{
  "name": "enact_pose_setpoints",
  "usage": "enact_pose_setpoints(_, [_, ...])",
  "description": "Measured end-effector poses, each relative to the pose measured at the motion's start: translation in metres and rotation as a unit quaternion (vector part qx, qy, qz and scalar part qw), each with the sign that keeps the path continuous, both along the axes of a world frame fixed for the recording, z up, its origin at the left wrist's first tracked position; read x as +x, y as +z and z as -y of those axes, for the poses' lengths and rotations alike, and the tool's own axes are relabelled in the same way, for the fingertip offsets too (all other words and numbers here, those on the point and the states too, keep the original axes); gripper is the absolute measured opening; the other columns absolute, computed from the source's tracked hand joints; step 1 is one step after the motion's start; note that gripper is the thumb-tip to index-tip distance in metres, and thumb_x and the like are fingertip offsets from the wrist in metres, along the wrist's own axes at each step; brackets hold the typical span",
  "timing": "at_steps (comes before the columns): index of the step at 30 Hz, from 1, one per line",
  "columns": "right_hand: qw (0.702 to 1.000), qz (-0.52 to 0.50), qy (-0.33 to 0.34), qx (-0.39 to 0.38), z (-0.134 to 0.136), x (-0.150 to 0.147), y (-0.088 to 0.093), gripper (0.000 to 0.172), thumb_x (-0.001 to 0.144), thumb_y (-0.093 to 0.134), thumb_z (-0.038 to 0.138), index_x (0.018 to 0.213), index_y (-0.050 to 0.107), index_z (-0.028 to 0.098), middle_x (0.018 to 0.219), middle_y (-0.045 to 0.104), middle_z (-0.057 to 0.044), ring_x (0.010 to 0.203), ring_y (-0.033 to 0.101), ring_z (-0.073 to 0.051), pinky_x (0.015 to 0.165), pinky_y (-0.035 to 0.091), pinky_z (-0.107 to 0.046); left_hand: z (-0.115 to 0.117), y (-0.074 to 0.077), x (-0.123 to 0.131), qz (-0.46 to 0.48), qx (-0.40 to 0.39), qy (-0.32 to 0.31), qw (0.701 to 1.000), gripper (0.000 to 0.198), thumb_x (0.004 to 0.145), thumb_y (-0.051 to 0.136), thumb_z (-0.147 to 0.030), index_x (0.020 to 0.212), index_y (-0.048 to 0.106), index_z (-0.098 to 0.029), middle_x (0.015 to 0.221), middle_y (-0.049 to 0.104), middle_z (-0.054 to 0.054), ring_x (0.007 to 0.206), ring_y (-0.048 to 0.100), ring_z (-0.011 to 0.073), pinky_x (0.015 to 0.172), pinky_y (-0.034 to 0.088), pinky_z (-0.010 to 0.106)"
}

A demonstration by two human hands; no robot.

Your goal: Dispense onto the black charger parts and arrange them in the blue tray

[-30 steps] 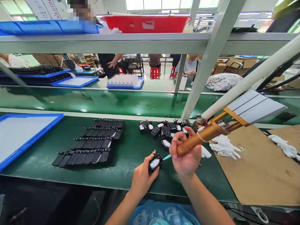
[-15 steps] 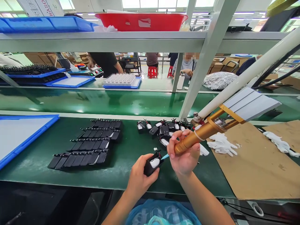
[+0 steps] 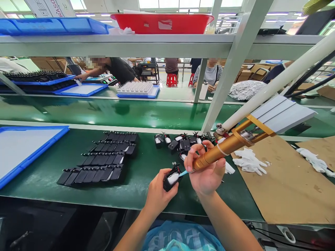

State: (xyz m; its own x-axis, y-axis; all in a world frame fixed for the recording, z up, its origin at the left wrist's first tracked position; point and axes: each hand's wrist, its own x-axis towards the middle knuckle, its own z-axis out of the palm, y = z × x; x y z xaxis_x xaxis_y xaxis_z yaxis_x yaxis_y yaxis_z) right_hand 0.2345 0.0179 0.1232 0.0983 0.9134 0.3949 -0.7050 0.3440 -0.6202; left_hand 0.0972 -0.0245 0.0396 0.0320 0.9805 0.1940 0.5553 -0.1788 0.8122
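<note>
My left hand (image 3: 159, 190) is closed around a small black plastic housing (image 3: 167, 184) with a white oval piece (image 3: 173, 178) inside it. In my right hand (image 3: 206, 174) is a gold-coloured dispensing gun (image 3: 211, 156), held at a slant with its fingers wrapped round the barrel. The gun's pale blue nozzle tip (image 3: 184, 173) reaches to the right side of the housing, at the edge of the white piece. Behind my right hand, more black housings (image 3: 180, 143) with white pieces and wires lie in a loose cluster, partly hidden.
Left of my hands stand several rows of black units (image 3: 104, 158); a blue-rimmed white tray (image 3: 28, 146) lies beyond them. White gloves (image 3: 250, 161) rest on brown cardboard (image 3: 290, 188) at right. A shelf frame (image 3: 131, 48) crosses above, and a slanted post (image 3: 225, 87) rises behind the gun.
The nozzle tip and my right hand have shifted slightly left along the housing, which is tilted a little differently. Across the bench, a co-worker has leaned in with an arm stretched left.
</note>
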Motion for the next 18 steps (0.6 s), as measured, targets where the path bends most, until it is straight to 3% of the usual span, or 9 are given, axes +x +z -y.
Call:
enact_pose_setpoints(11, [0.999, 0.006, 0.030, 0.024, -0.001, -0.008, 0.002, 0.041, 0.085, 0.042, 0.066, 0.106, 0.051, 0.032, 0.089, 0.056, 0.001, 0.052, 0.051, -0.012, 0.053, 0.039, -0.030, -0.005, 0.003, 0.015, 0.033, 0.071, -0.043, 0.996, 0.038, 0.077, 0.064, -0.022, 0.112, 0.050, -0.022, 0.102, 0.068, 0.003, 0.091, 0.065, 0.0160, 0.079, 0.052, 0.027])
enact_pose_setpoints(18, [0.999, -0.008, 0.030, 0.037, 0.002, -0.009, 0.002, 0.035, 0.086, 0.044, 0.063, 0.093, 0.051, 0.029, 0.088, 0.057, 0.002, 0.051, 0.052, -0.011, 0.054, 0.040, -0.030, -0.006, 0.002, 0.018, 0.045, 0.111, -0.040, 0.992, 0.039, 0.077, 0.066, -0.023, 0.112, 0.049, -0.023, 0.100, 0.068, 0.001, 0.090, 0.067, 0.0149, 0.079, 0.053, 0.026])
